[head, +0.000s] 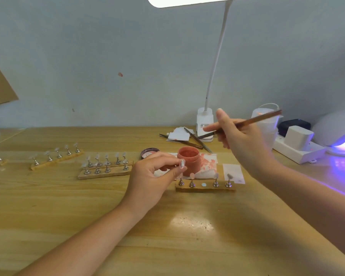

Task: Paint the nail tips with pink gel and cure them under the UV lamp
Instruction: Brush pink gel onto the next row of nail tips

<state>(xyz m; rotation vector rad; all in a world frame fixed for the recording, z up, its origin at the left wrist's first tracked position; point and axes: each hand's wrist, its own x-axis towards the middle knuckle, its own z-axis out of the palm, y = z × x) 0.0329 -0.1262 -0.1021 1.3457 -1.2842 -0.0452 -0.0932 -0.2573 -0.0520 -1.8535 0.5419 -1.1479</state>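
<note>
A: Hand positions to be logged.

B: A single nail tip point(182, 162) is pinched in the left hand point(151, 176), held just in front of the open pink gel jar point(188, 158). The brush point(247, 122) is gripped pen-fashion by the right hand point(241, 140), raised above the table and well apart from the tip.

A: Progress?

B: Early, it is judged. On the nearest stand point(205, 187) one tip looks pink; one peg seat is vacant (a pale disc is exposed). Tips on the stands further left point(106, 170) appear unpainted. The held tip looks clear; no gel can be made out on it.

A: Curing?

B: The UV lamp point(339, 134) is lit violet at the right edge; nothing can be seen inside. Most painting and all visible curing are taken as outstanding.
</note>
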